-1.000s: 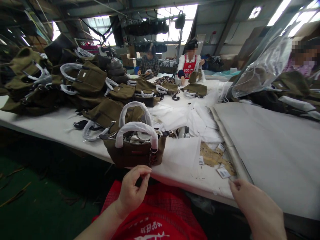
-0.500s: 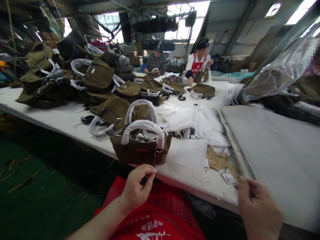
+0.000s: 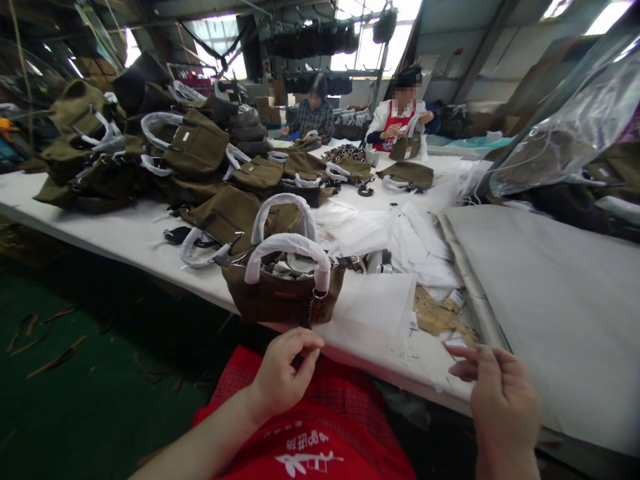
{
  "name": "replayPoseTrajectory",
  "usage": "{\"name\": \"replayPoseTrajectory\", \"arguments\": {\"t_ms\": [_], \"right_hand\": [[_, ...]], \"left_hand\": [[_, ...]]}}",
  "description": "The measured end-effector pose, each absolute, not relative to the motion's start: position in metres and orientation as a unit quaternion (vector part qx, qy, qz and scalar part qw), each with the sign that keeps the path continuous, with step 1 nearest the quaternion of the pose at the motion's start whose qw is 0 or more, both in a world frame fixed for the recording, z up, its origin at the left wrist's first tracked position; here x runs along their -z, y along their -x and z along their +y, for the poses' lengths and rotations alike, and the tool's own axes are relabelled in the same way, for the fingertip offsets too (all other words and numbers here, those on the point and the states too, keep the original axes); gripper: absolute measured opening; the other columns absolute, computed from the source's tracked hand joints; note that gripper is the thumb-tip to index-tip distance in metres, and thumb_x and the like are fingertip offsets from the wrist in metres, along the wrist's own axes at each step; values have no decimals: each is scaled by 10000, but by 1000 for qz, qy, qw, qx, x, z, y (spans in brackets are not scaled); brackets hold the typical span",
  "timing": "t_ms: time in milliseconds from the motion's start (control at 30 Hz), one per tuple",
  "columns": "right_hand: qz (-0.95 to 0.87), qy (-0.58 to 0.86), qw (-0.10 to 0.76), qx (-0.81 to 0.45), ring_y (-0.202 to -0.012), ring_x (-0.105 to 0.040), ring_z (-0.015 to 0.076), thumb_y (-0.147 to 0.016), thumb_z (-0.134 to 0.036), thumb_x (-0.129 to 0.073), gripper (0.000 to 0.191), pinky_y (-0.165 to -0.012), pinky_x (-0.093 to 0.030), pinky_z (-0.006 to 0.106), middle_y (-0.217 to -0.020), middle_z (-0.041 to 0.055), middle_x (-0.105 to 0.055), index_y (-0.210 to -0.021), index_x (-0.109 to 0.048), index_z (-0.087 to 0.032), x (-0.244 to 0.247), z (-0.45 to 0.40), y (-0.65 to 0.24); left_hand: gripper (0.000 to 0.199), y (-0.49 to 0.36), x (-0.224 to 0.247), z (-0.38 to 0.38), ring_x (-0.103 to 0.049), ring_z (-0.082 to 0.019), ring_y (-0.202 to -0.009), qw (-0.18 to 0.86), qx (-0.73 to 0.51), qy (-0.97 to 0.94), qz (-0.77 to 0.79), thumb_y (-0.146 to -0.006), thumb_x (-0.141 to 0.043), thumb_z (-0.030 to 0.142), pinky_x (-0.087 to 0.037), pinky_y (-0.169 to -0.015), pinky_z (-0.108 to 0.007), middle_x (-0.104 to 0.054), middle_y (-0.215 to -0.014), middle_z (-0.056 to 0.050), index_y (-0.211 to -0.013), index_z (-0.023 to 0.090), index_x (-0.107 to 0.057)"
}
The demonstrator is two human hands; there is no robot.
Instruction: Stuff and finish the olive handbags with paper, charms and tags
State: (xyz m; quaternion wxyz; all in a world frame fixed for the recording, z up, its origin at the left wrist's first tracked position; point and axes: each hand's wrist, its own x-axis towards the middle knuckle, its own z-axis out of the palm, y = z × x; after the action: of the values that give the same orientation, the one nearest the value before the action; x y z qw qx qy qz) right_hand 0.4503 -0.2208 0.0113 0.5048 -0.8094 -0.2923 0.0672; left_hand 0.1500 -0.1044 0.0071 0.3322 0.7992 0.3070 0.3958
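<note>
An olive-brown handbag stands upright at the table's near edge, its two handles wrapped in white and grey-white stuffing showing in its open top. A dark charm hangs from its front. Just below the bag, my left hand is closed with thumb and index finger pinched; what they hold, if anything, is too small to make out. My right hand is over the table edge at the right, thumb against fingers, beside small tags on brown paper. Whatever it may hold cannot be made out.
More olive bags are heaped at the left and middle of the white table. White sheets lie right of the bag, near a large pale board. Two people are across the table; clear plastic hangs at the right.
My right hand has shifted slightly left, its fingers spreading somewhat. My left hand has moved a little right, still pinched. Across the table, one person's hand has lifted from the tabletop.
</note>
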Motion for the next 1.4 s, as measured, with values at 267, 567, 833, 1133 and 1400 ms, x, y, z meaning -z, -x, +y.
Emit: {"name": "replayPoseTrajectory", "arguments": {"t_ms": [267,567,833,1133,1400], "right_hand": [[-354,512,615,-484,-1107,-623,223,-841,-387,-689,182,-933,-511,336,-1172,59,-678,-767,-646,-227,23,-215,-342],[-525,633,512,-249,-811,-665,201,-957,-377,-486,311,-758,-524,318,-820,50,-709,-792,-706,-231,44,-215,-393],[-667,710,223,-29,-1149,-597,256,-975,-419,-424,363,-1022,-459,458,-1177,67,-696,-1073,-704,-210,110,-222,-461],[-619,692,346,135,-794,-672,233,-922,-246,-512,182,-747,-501,363,-834,81,-714,-849,-671,-194,43,-238,-441],[-832,489,247,-86,-985,-694,194,-887,-128,-449,372,-844,-578,284,-1124,109,-701,-1229,-594,-149,32,-203,-319]], "left_hand": [[307,-170,-4,-138,-639,-203,-938,515,-222,-783,269,-816,-673,309,-482,-860,-278,-690,-1043,-74,-1087,169,-638],[456,-155,4,-122,-448,-107,-601,575,-222,-707,347,-985,-357,488,-358,-600,-220,-486,-617,22,-838,144,-616],[446,-154,16,-115,-418,-101,-575,570,-210,-695,384,-981,-363,474,-340,-586,-223,-455,-599,35,-799,151,-611],[407,-150,14,-113,-619,-142,-753,486,-110,-775,388,-980,-345,354,-438,-736,-235,-683,-787,-17,-788,176,-656],[360,-147,2,-119,-697,-287,-771,335,80,-886,310,-929,-375,318,-483,-636,-325,-736,-898,-144,-920,143,-689]]}}
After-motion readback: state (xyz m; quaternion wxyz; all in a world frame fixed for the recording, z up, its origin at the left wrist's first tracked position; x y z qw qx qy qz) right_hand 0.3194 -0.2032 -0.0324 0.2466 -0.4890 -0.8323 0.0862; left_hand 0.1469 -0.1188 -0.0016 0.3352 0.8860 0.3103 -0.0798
